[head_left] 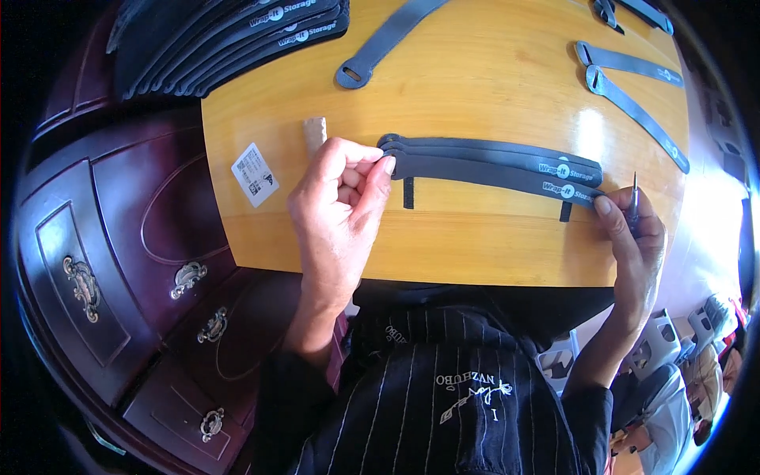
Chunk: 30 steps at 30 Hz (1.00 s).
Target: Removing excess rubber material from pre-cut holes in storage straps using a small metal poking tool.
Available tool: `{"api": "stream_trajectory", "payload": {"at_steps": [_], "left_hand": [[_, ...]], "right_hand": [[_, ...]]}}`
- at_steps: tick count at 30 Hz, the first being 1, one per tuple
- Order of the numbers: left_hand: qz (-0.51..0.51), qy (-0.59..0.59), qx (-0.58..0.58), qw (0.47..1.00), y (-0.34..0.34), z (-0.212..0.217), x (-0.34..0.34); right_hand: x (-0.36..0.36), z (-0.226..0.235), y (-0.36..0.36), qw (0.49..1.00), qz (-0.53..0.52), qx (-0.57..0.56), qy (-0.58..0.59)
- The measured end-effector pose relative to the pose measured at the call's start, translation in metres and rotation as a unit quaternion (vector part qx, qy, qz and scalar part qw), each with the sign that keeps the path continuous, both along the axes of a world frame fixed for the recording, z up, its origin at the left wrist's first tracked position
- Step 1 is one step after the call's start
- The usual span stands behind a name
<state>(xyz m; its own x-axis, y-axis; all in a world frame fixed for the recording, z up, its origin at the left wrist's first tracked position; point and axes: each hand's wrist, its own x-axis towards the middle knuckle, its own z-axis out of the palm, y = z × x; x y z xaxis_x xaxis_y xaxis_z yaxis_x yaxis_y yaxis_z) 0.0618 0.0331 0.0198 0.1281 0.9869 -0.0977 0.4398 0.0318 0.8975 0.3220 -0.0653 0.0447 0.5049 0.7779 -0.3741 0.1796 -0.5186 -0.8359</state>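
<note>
My left hand [339, 202] pinches the rounded left end of a black storage strap [483, 178] between thumb and fingertips. At the strap's other end, the thumb of my right hand [635, 249] presses against it. That same hand also grips a slim, dark pointed tool [635, 194], its tip sticking up past the fingers. Behind the held strap lie similar black straps [491, 149], overlapping lengthwise on the table. Two short black strips [408, 193] [565, 211] show on the wood below the strap.
The wooden table [475, 253] carries a thick stack of black straps [229, 47] at far left. Loose straps [388, 47] [637, 111] lie farther back and right. Left of me are a white label [255, 174], a brown strip [315, 131] and a dark cabinet [119, 222].
</note>
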Motion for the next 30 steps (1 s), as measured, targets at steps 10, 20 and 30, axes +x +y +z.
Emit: {"api": "stream_trajectory", "payload": {"at_steps": [10, 20, 30], "left_hand": [[-0.007, 0.023, 0.015, 1.0, -0.002, -0.006, -0.005], [-0.022, 0.019, -0.007, 1.0, -0.002, 0.0, 0.0], [-0.03, 0.028, -0.013, 0.999, -0.002, 0.0, 0.0]], "right_hand": [[-0.003, 0.0, 0.006, 1.0, -0.002, -0.014, -0.011], [0.003, -0.007, 0.005, 0.997, 0.028, -0.005, -0.065], [0.005, -0.008, 0.006, 0.996, 0.033, 0.002, -0.08]]}}
